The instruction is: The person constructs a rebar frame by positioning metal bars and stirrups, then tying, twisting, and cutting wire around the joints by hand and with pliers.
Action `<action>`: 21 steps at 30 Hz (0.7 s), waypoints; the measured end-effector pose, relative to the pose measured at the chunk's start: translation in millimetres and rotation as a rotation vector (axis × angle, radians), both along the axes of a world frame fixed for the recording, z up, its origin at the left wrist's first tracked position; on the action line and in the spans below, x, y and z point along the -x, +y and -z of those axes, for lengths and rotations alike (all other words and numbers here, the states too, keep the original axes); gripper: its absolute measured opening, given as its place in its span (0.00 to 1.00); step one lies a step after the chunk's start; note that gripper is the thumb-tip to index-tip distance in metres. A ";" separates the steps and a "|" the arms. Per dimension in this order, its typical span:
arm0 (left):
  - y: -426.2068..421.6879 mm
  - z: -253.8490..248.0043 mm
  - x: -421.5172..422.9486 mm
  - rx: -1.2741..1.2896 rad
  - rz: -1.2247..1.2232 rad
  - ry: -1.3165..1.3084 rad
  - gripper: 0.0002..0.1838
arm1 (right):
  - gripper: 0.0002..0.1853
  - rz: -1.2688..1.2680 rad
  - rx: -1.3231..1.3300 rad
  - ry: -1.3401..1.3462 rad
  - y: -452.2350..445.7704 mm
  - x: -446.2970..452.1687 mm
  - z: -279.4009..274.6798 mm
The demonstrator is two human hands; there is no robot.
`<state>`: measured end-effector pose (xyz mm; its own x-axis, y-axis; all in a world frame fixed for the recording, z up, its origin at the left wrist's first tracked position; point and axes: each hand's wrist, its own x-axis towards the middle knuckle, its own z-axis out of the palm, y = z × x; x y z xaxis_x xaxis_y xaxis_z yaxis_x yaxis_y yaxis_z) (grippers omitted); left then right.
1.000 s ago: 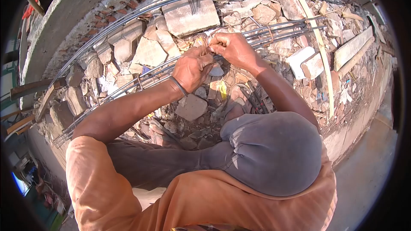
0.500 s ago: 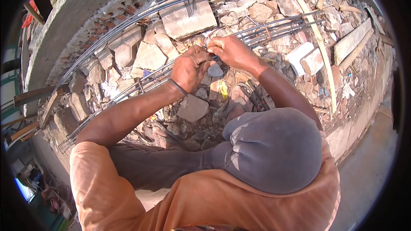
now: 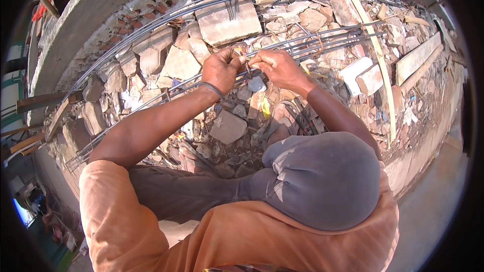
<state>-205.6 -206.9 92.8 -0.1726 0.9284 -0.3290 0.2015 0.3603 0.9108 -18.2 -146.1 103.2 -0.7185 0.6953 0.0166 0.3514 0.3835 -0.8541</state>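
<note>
Long steel bars (image 3: 333, 37) lie in a bundle over the rubble, with bent rusty stirrups (image 3: 316, 44) around them. My left hand (image 3: 222, 72), a dark band at its wrist, is closed at the bars with thumb and forefinger pinched together. Close to its right, my right hand (image 3: 279, 68) is also closed, its fingertips pinched near the left ones. A thin dark piece shows between the two hands at a stirrup, but what each pinch holds is too small to name. Under the hands lies a bluish-grey stone (image 3: 256, 84).
More long bars (image 3: 201, 4) curve along the back below a concrete wall (image 3: 96, 12). A large concrete block (image 3: 229, 22) lies behind my hands. A pale wooden strip (image 3: 375, 45) crosses the bars at the right, near a plank (image 3: 417, 58). My knees (image 3: 322, 179) are close below.
My left hand has turned, from lying across the bars to an upright pinch, its back now towards the left. My right hand stays close by, its fingers slightly apart from the left ones.
</note>
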 end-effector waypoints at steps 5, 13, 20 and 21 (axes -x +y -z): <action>3.1 -12.1 -4.7 0.073 0.012 0.096 0.10 | 0.05 -0.027 -0.013 0.069 -0.1 -0.7 3.7; 2.4 -21.6 -1.4 0.143 -0.029 0.222 0.12 | 0.07 -0.056 -0.018 0.013 2.9 5.0 3.7; -6.1 -10.3 2.4 0.028 -0.067 0.170 0.17 | 0.07 -0.064 -0.071 -0.001 1.9 1.9 6.7; -8.9 -5.8 2.3 -0.033 -0.070 0.171 0.17 | 0.07 -0.066 -0.092 0.007 0.7 1.1 8.4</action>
<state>-207.9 -215.8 98.6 -0.2882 0.9220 -0.2587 0.3302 0.3493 0.8769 -19.2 -145.3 94.8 -0.7624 0.6416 0.0837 0.3166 0.4828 -0.8165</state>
